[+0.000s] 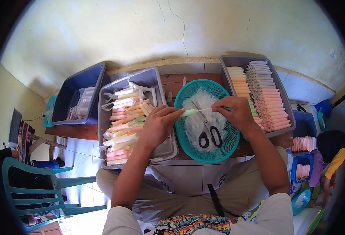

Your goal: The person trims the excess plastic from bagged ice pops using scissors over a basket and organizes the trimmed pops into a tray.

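Observation:
My left hand (160, 124) is closed around one end of a pale green ice pop (189, 112) in a thin plastic sleeve. With its fingertips my right hand (236, 112) pinches the sleeve's stretched, narrow end, so the plastic runs taut between both hands. Below them is a turquoise mesh basket (188, 150) with a heap of clear plastic scraps (191, 131). Scissors (208, 127) with black handles lie on the scraps. Beside my left hand, a grey tray (157, 80) holds loosely piled white, orange and pink ice pops (123, 131).
Right of the basket, another grey tray (226, 62) carries neat rows of ice pops (272, 103). A dark blue bin (72, 92) stands at the left end of the wooden bench (76, 132). A green plastic chair (35, 192) is at left; another person (333, 156) bends at far right near blue containers (302, 123).

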